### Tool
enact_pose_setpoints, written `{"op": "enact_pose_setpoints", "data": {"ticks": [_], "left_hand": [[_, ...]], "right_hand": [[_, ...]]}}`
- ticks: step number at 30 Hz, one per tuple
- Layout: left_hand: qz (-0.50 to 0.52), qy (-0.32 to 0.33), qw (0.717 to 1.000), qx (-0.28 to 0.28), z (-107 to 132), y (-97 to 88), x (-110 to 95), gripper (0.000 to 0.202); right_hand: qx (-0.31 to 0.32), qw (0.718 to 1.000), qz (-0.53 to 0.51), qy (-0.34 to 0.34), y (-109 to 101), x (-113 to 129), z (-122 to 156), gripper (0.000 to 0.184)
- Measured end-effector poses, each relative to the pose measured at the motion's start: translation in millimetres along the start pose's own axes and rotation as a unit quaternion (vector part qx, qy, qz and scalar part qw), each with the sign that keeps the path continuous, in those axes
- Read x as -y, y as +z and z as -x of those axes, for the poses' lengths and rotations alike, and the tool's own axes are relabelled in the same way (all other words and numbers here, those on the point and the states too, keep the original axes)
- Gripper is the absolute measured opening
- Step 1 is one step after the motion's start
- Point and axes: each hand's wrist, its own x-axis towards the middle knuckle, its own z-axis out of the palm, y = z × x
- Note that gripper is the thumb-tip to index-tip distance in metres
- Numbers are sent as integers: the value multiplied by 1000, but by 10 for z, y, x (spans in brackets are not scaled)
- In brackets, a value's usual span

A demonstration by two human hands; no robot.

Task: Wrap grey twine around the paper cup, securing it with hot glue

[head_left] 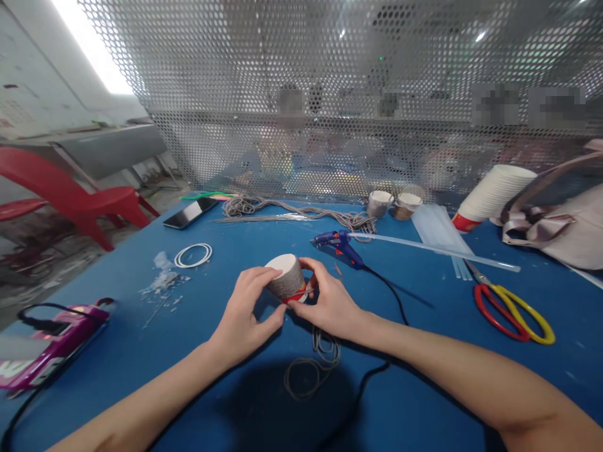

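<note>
Two bare forearms reached forward and converged at centre. The left hand (245,311) curled with fingers bent and thumb extended inward. The right hand (330,301) mirrored it, fingertips pinched close together.

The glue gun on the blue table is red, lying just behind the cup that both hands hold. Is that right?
Not quite. In the head view the glue gun is blue, not red. It does lie on the blue table just behind the cup held by the left hand and right hand.

cup: a small paper cup wrapped in grey string (286,278), red rim showing, was upside down and tilted.
place: it sat above the blue table.
</note>
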Motion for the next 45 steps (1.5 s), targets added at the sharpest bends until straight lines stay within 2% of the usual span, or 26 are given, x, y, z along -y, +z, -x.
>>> {"op": "enact_pose_setpoints", "data": {"ticks": [5, 10, 13, 15, 19, 21, 25, 30, 37, 45], "left_hand": [[-36, 0, 999, -25, 15, 60, -16, 29], [-50, -18, 999, -10, 10, 52, -4, 19], [-60, -25, 998, -21, 2, 40, 24, 19], [-69, -28, 997, -31, -4, 33, 43, 19], [-81, -33, 996, -23, -5, 30, 62, 17], [-83, -35, 996, -14, 0, 31, 63, 16], [-81, -44, 996, -1, 8, 19, 56, 16], [-77, -51, 996, 17, -1, -12, 22, 15], [-78, -51, 996, -2, 4, -5, 24, 18], [-24, -113, 993, 3, 1, -40, 59, 15]], "right_hand": [[21, 1000, 4, 0, 43, -9, -1, 62], [37, 999, 17, 4, 49, 0, 14, 61], [26, 999, 29, -12, 41, -16, 17, 61], [-8, 998, 39, -47, 41, -37, 16, 49], [-69, 983, 53, -164, 57, -83, -6, 6], [-84, 977, 57, -187, 72, -96, -20, 7], [-102, 979, 54, -169, 98, -89, -32, 8], [-92, 985, 44, -138, 117, -63, -21, 8], [-75, 990, 34, -114, 133, -39, -13, 6], [-84, 990, -3, -113, 124, -32, -18, 7]]}}
